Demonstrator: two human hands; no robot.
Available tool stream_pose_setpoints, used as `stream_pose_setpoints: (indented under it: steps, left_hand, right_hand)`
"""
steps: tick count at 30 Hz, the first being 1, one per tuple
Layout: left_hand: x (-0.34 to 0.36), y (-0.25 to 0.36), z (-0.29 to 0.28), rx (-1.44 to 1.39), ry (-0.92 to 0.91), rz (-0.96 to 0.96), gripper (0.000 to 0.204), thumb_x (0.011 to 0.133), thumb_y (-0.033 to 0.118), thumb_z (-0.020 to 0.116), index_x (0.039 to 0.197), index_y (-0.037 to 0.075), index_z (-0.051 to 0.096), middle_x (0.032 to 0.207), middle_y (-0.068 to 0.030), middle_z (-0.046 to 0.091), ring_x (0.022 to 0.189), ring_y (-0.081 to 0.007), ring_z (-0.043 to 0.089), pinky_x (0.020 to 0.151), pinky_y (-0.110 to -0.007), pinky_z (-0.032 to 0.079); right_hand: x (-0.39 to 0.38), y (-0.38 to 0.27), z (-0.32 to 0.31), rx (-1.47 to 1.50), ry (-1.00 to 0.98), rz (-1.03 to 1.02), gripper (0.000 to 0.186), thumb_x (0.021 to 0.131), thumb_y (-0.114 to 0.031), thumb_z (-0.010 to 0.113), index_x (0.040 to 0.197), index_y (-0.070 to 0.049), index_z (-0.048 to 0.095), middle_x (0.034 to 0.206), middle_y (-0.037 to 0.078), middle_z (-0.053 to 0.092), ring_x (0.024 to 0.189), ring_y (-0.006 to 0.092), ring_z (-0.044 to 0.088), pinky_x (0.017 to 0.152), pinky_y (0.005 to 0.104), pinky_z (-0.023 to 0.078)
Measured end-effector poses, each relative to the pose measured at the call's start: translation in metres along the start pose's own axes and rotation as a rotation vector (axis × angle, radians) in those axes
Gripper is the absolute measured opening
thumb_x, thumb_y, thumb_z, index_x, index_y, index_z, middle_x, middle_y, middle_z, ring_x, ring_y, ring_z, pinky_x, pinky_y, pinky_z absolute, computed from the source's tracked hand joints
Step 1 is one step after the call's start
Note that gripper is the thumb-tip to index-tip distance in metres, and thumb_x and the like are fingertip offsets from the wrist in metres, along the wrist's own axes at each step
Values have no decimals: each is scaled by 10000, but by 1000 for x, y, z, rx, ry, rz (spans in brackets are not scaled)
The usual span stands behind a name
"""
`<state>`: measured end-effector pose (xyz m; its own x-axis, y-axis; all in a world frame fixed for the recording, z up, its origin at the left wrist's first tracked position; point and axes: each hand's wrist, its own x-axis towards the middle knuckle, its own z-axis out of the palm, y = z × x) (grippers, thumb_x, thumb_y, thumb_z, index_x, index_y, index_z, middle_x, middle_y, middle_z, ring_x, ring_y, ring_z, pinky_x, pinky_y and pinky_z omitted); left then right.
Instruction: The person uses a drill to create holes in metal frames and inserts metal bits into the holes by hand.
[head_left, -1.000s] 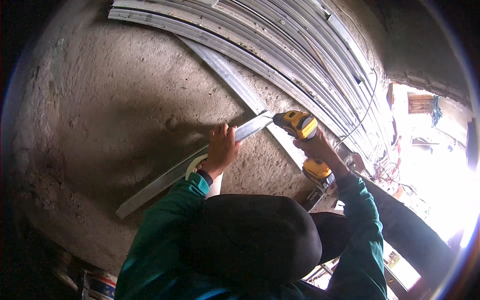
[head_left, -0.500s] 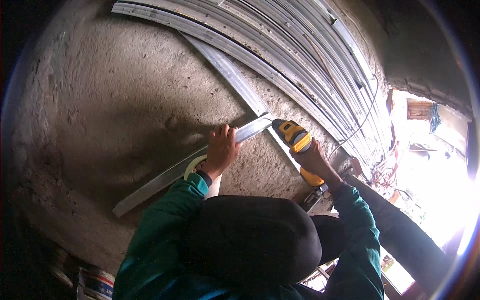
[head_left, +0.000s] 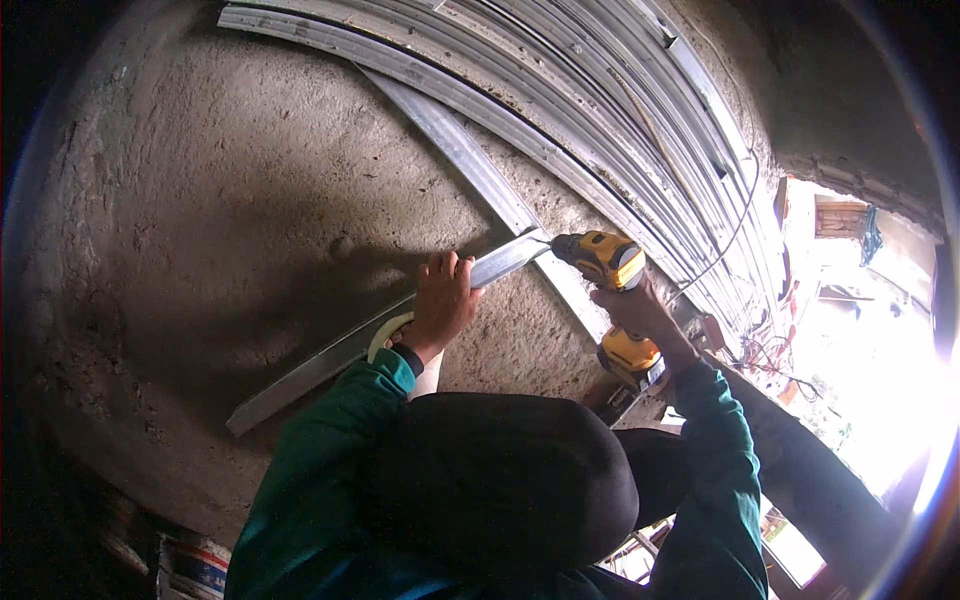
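Note:
My left hand [head_left: 443, 305] is closed around a metal channel [head_left: 330, 362], which slants from the lower left up to the middle. The channel's far end rests on or against a second metal strip [head_left: 450, 145] that runs underneath at an angle. My right hand [head_left: 645, 312] grips a yellow and black cordless drill [head_left: 605, 260] by its handle. The drill's bit points left at the channel's far end; whether it touches the metal is too small to tell. Beside my left wrist shows a pale, cream-coloured curved rim [head_left: 385, 335], partly hidden by the hand.
Long metal profiles [head_left: 560, 120] lie bundled across the top and right, with a thin cable [head_left: 742, 215] over them. Rough concrete floor [head_left: 230, 200] spreads to the left. A dark beam-like edge [head_left: 790, 440] stands at the right, by a bright opening. My dark-clad knee [head_left: 500, 480] is close below.
The drill has tilted and shifted a little to the right, its tip drawing slightly back from the channel's end. My left hand and the channel stay nearly where they were.

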<state>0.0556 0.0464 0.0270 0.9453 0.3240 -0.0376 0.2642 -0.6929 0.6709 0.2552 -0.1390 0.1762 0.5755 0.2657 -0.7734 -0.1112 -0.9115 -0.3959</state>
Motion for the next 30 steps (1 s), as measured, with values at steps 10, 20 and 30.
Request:
stream_pose_setpoints:
  steps: [10, 20, 30]
  left_hand:
    - [0, -1, -5, -2, -20, -17, 525, 739, 269, 703, 1160, 43, 486, 1008, -135, 477, 946, -319, 505, 773, -470, 375]
    - [1, 0, -7, 30, -24, -19, 511, 736, 273, 709, 1145, 49, 502, 998, -120, 483, 944, -295, 507, 778, -456, 379]
    - [-5, -7, -7, 30, -29, -17, 522, 735, 265, 709, 1154, 45, 488, 1001, -128, 482, 943, -305, 508, 781, -461, 377]
  right_hand:
    - [-13, 18, 32, -418, 168, -124, 492, 680, -273, 716, 1019, 42, 548, 886, 213, 624, 843, 344, 631, 726, 424, 509]
    - [-10, -31, 14, -197, 129, -147, 303, 693, -197, 701, 896, -1, 591, 734, 110, 648, 657, 204, 651, 606, 337, 518]
    - [-2, -21, 6, -81, -38, 141, 482, 717, -229, 731, 1086, -13, 507, 718, 56, 589, 594, 157, 591, 526, 325, 503]
